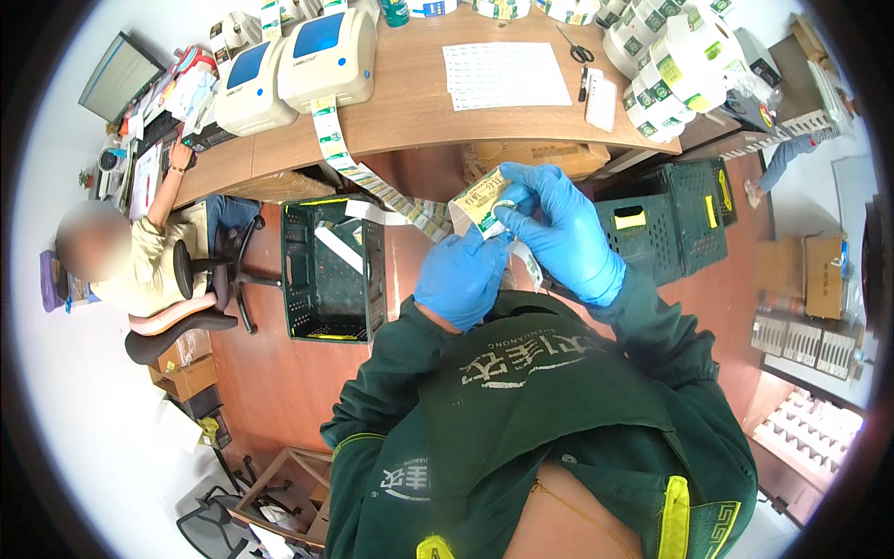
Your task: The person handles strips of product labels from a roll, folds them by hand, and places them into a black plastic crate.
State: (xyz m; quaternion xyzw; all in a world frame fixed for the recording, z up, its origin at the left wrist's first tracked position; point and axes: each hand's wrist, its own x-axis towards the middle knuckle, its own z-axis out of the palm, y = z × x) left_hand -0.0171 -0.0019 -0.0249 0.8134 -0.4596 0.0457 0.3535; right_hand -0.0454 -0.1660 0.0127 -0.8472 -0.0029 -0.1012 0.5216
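1. The step in hand looked like gathering and winding printed labels: a small, open loop of yellow, green and white paper labels (480,200) was up between the two hands, in front of the chest and just off the near edge of the brown wood-topped desk (410,102).
2. The left hand in a thin blue glove (459,279) was closed on the loop's lower side. The right hand in a matching glove (568,228) pinched its right side between thumb and fingers. The hands were close together, clamped on the same piece.
3. A long green, yellow and white paper label strip (337,154) ran from the cream plastic printer with a blue window (328,61), over the desk edge and toward the left glove. Whether it joined the loop could not be told, since the gloves hid the meeting place.
4. A short pale paper tail (529,265) hung below the hands, and plain white paper strips (340,249) lay in the dark green perforated plastic crate (287,270).
5. The next move seemed to call for a steady left hold while the right fingers drew the paper snug and aligned its edges; a hard pull could have creased the labels.
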